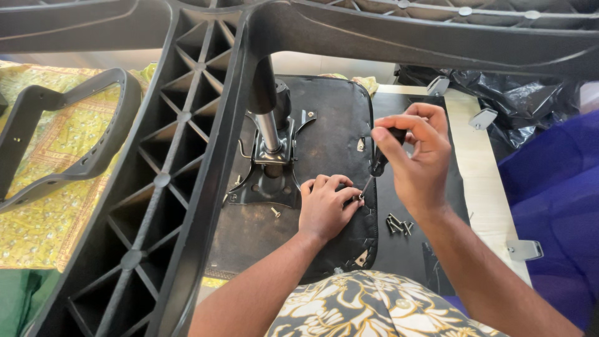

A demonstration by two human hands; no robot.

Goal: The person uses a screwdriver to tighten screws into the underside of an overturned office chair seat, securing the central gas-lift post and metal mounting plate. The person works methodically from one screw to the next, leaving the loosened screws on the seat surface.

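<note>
Here right hand [419, 159] grips screwdriver [378, 163]; left hand [324, 206] steadies screw [360, 198] on seat underside [324, 134].

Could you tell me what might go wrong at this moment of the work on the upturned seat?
The right hand drives a screwdriver right beside the left hand's fingers; a slip could jab them. The loose screws lie near the right forearm and might get swept away. The chair base looms overhead, crowding the view.
</note>
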